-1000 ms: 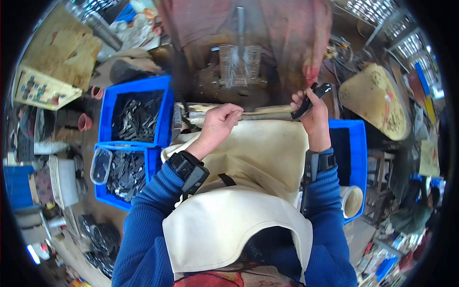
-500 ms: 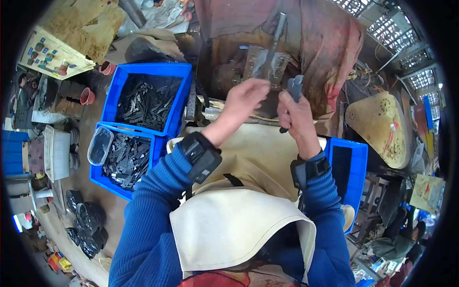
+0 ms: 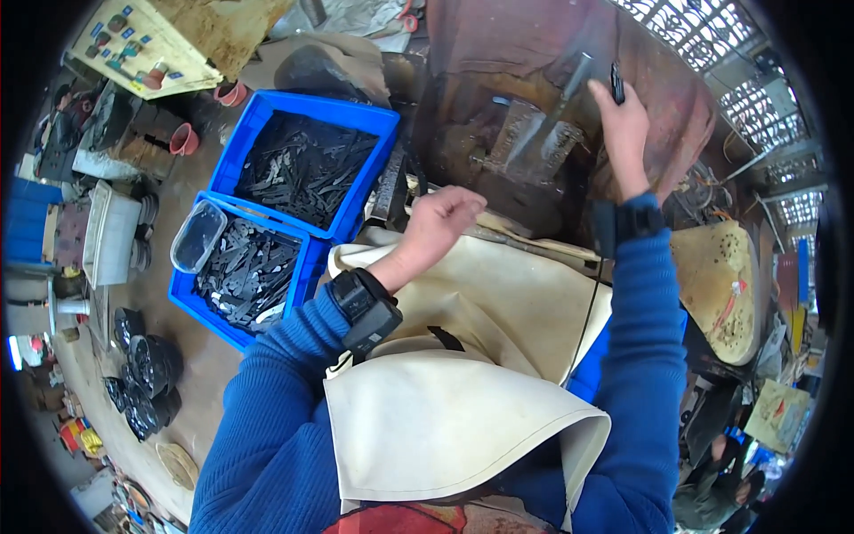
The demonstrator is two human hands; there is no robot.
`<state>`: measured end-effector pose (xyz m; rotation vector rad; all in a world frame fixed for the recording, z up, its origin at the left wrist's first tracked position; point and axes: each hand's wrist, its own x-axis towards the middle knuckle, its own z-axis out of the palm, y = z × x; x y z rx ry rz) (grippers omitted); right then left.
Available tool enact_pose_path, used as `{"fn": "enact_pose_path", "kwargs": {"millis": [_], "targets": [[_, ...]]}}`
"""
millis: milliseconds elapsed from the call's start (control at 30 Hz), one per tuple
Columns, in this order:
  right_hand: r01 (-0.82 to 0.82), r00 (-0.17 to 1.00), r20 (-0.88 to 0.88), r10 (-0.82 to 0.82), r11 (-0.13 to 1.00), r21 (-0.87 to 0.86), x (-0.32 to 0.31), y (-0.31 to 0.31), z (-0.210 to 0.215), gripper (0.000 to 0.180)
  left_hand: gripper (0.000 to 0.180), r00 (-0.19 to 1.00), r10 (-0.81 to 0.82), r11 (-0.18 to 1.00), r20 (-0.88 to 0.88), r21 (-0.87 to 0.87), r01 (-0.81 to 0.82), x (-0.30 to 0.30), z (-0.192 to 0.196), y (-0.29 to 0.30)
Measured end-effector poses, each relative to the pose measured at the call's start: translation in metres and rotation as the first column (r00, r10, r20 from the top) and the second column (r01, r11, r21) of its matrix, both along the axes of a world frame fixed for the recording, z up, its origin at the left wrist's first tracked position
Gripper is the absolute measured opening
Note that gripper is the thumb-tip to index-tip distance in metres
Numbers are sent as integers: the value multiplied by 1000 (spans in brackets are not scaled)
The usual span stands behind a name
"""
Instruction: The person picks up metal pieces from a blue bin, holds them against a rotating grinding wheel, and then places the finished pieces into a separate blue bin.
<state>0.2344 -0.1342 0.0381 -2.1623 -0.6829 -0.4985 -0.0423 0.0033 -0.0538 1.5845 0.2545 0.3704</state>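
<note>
Fingers holding black piece, stained basin, brown floor

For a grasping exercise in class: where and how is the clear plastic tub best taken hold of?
Probably by the left rim of the clear plastic tub, coming from the person's left and slightly above. The tub overlaps the left wall of the nearer left-hand blue crate, so that edge looks exposed, while dark strips crowd the opposite side; its thin-looking lip suits pinching.

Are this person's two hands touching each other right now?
No, a wide gap shows between the left hand and the right hand, which holds a dark object farther forward.
</note>
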Motion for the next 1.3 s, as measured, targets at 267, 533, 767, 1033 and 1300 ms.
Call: {"fn": "enact_pose_path", "kwargs": {"millis": [267, 533, 767, 1033, 1300], "targets": [[157, 987, 39, -153, 922, -355, 43, 57, -1, 52, 15, 994, -83, 990, -77, 107, 91, -24, -15, -6], [173, 984, 41, -171, 898, -404, 47, 65, -2, 48, 15, 995, -91, 965, -36, 244, 97, -13, -20, -12], [194, 980, 31, -199, 889, -415, 46, 64, 0, 42, 15, 995, -94, 937, 40, 342, 74, -10, -16, -14], [192, 977, -2, -212, 888, -417, 37, 66, 10, 45, 13, 989, -87, 901, 116, 434, 29, -1, 0, -11], [20, 993, -114, -32, 994, -105, -29, 16, 10, 42, 12, 975, -16, 781, 224, 611, -127, 33, 8, 17]]}}
